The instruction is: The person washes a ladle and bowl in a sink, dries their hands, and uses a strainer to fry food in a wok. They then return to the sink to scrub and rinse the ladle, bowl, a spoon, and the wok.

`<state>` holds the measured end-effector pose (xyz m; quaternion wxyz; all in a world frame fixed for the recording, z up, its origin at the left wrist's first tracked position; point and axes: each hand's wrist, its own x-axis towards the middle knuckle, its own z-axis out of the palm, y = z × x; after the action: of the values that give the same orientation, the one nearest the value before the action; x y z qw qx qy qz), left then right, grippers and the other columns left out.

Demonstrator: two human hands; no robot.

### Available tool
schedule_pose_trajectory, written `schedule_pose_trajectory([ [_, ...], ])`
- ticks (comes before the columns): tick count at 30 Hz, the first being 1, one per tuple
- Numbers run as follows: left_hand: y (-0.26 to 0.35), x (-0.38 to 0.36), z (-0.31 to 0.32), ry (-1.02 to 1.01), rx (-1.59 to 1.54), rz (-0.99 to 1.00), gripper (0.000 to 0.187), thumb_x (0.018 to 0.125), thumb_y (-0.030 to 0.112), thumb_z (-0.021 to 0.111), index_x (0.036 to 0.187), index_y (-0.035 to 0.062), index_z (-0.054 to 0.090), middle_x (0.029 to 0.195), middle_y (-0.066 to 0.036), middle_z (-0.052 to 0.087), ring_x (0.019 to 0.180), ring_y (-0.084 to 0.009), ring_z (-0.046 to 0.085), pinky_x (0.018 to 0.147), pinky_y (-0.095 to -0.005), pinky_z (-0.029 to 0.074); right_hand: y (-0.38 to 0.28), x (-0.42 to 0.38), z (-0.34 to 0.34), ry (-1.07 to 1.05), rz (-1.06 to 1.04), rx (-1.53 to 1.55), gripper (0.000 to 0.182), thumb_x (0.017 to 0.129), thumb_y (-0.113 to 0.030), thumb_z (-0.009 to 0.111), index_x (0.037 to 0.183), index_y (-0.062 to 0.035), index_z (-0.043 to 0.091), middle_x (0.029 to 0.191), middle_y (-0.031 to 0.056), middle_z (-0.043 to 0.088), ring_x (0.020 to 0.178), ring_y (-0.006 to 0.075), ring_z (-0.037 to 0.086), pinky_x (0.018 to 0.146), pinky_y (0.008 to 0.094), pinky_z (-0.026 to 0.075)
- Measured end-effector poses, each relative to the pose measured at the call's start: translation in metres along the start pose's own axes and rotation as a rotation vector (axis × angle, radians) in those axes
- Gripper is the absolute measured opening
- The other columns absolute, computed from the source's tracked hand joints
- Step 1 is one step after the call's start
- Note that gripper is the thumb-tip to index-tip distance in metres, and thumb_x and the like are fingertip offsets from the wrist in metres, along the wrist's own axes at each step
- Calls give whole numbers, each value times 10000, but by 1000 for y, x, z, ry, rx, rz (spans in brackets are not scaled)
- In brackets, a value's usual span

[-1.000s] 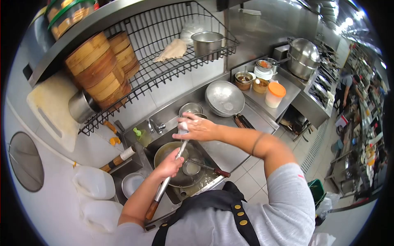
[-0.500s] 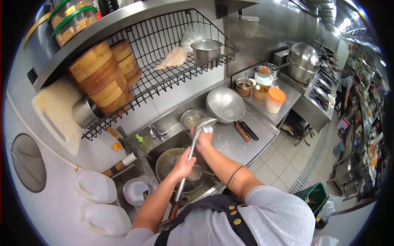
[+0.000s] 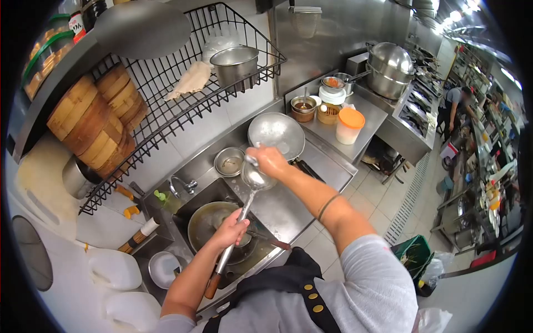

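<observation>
Right over the sink (image 3: pixel 183 206) now — the left hand (image 3: pixel 230 228) is wrapped round the shaft of a long ladle (image 3: pixel 239 213), fingers closed, while the right hand (image 3: pixel 270 161) is bunched over the ladle's bowl (image 3: pixel 254 177), apparently pressing something pale against the metal; whether that is a cloth or a scourer, I can't tell. The ladle hangs tilted above a wok (image 3: pixel 214 225) sitting in the basin, its wooden grip end low by the apron (image 3: pixel 277 277). By the look of it the scrubbing is mid-way: the bowl is being worked, the wok below looks wet and unwashed, and a second utensil (image 3: pixel 266 238) with a dark handle lies across it waiting. Counting up — one ladle in hand, one wok in the sink, one small steel bowl (image 3: pixel 229 162) on the counter just beside the tap (image 3: pixel 183 185), one stack of large steel bowls (image 3: pixel 276 133) behind the right hand, one orange-lidded tub (image 3: pixel 348 126) further along, and two stacks of bamboo steamers (image 3: pixel 97 125) on the wire rack (image 3: pixel 183 83) overhead.
</observation>
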<state>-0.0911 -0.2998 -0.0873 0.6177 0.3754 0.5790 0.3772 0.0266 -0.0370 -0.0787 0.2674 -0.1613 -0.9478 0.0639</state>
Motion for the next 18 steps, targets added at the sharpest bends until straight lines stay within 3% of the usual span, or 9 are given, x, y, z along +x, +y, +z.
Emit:
schedule_pose_trajectory([
  [3, -2, -2, 11, 17, 70, 10, 462, 982, 198, 549, 1395, 89, 373, 695, 1, 465, 470, -94, 447, 417, -272, 395, 33, -27, 7, 244, 318, 27, 335, 704, -21, 679, 1007, -152, 622, 865, 198, 664, 814, 412, 654, 701, 498, 520],
  [5, -8, -7, 5, -3, 391, -99, 319, 995, 162, 531, 1292, 108, 427, 699, 12, 467, 463, -79, 419, 426, -254, 387, 83, -48, 14, 381, 498, -36, 440, 647, -9, 723, 1063, -118, 633, 873, 204, 671, 822, 423, 646, 713, 488, 525],
  [7, -9, 6, 9, -7, 334, -89, 257, 1002, 182, 531, 1218, 85, 434, 715, 2, 482, 455, -82, 420, 416, -261, 381, 102, -67, 8, 470, 529, 11, 380, 705, -28, 738, 1065, -88, 632, 866, 182, 678, 814, 374, 669, 719, 471, 531],
  [9, -5, 32, 39, -93, 145, -101, 232, 999, 230, 544, 1132, 60, 460, 636, -6, 463, 404, -90, 410, 379, -263, 349, 119, -87, 20, 796, 955, 268, 327, 814, -62, 722, 1119, -91, 609, 845, 146, 678, 805, 306, 678, 676, 443, 541],
  [10, -13, 53, 53, -91, 88, -80, 242, 998, 250, 548, 1109, 60, 448, 623, -9, 451, 384, -92, 397, 360, -270, 326, 123, -100, 30, 779, 962, 257, 327, 814, -62, 722, 1119, -91, 609, 845, 146, 678, 805, 306, 678, 676, 443, 541],
  [12, -19, 96, 82, -100, 49, -89, 246, 994, 251, 551, 1113, 61, 450, 620, -11, 445, 387, -94, 403, 363, -267, 331, 127, -120, 51, 1094, 1252, 1125, 290, 903, -103, 679, 1172, -83, 572, 828, 111, 660, 741, 253, 666, 580, 388, 533],
  [13, -11, 114, 101, -88, 52, -110, 258, 988, 256, 553, 1114, 54, 453, 632, -21, 467, 397, -104, 421, 371, -281, 349, 110, -126, 29, 851, 1327, 1553, 313, 926, -126, 663, 1207, -68, 537, 836, 106, 651, 667, 250, 653, 506, 357, 509],
  [16, -41, 182, 145, -111, -14, -65, 304, 982, 287, 564, 1129, 43, 459, 665, -43, 506, 499, -149, 528, 425, -328, 416, 146, -167, 47, 642, 1292, 1375, 270, 898, -145, 683, 1129, -48, 581, 827, 107, 646, 620, 237, 637, 487, 389, 507],
  [18, -32, 189, 155, -85, 206, 86, 329, 961, 315, 592, 1172, 73, 521, 745, -115, 641, 640, -237, 633, 588, -381, 498, 183, -180, 46, 501, 1398, 1175, 239, 835, -128, 718, 1039, -43, 627, 801, 81, 637, 605, 214, 619, 523, 358, 510],
])
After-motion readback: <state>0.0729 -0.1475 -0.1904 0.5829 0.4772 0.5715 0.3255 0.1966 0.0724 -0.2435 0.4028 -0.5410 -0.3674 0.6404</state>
